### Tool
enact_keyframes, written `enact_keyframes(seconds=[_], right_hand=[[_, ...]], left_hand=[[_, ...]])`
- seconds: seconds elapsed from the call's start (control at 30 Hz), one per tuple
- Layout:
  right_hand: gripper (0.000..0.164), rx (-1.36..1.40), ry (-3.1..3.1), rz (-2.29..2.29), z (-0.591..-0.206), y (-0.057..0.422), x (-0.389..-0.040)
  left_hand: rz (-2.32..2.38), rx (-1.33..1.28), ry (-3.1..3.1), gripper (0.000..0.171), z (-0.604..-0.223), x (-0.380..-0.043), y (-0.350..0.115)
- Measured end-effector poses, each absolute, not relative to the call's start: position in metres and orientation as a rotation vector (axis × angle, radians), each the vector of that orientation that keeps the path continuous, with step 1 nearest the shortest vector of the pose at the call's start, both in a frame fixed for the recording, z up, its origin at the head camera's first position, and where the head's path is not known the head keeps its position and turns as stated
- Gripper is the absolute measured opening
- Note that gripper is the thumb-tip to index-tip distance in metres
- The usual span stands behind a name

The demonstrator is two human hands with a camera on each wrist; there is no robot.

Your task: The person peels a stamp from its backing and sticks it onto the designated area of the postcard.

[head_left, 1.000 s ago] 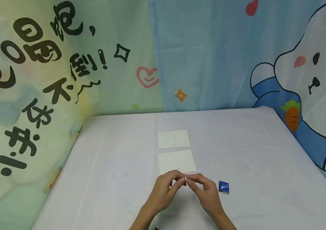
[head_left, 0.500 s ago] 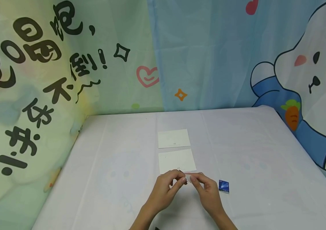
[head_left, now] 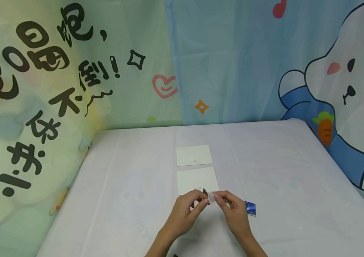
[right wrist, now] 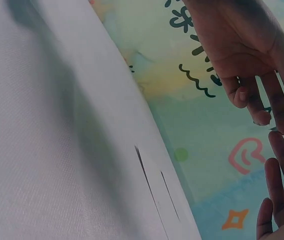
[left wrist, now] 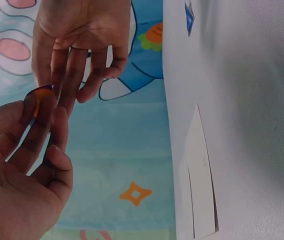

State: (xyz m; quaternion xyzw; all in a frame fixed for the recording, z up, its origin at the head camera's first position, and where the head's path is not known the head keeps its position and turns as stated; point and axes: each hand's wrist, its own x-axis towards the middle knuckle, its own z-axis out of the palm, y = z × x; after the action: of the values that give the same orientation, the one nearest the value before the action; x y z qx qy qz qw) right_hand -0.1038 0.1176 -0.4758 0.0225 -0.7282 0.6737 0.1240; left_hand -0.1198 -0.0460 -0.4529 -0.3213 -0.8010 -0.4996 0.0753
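Observation:
Over the near part of the table, both hands meet at their fingertips. My left hand (head_left: 185, 210) pinches a small sticker (left wrist: 43, 92), purple and orange on the face seen in the left wrist view; in the head view only its dark corner shows above the fingers. From it a thin white backing slip (head_left: 211, 197) stands away to the right, its other edge pinched between thumb and index finger of my right hand (head_left: 233, 214). Fingers hide most of the sticker. Just beyond lies a white card (head_left: 198, 179). Partly behind the right hand is a small blue picture square (head_left: 251, 208).
A second white card (head_left: 194, 155) lies farther back, in line with the first. White cloth covers the table (head_left: 130, 185). Printed curtains (head_left: 227, 64) hang along its back and sides. A small dark object (head_left: 175, 255) shows at the bottom edge of the head view.
My right hand has drawn slightly to the right, away from the left, and the white slip has come into view between them. The right hand now overlaps part of the blue square.

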Motion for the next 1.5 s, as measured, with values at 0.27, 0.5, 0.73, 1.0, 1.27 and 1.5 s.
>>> enact_keyframes(seconds=[0.27,0.5,0.73,1.0,1.27,1.5], right_hand=[[0.013,0.011,-2.103,2.002,-0.475,0.119,-0.104],[0.018,-0.023,-2.083,2.027,-0.474,0.123,-0.106],[0.023,-0.098,-2.105,2.013,-0.475,0.127,-0.107],[0.021,-0.106,-2.067,2.036,-0.474,0.131,-0.107],[0.019,-0.086,-2.023,2.021,-0.475,0.134,-0.108],[0.022,-0.128,-2.041,1.979,-0.476,0.141,-0.11]], left_hand=[[-1.499,-0.934,-2.452,0.015,-0.453,-0.12,-0.045],[-1.501,-0.943,-2.445,0.014,-0.451,-0.119,-0.045],[-1.49,-0.963,-2.431,0.014,-0.453,-0.12,-0.045],[-1.498,-0.956,-2.425,0.013,-0.453,-0.119,-0.045],[-1.503,-0.964,-2.426,0.012,-0.454,-0.118,-0.046],[-1.502,-0.971,-2.447,0.014,-0.452,-0.117,-0.047]])
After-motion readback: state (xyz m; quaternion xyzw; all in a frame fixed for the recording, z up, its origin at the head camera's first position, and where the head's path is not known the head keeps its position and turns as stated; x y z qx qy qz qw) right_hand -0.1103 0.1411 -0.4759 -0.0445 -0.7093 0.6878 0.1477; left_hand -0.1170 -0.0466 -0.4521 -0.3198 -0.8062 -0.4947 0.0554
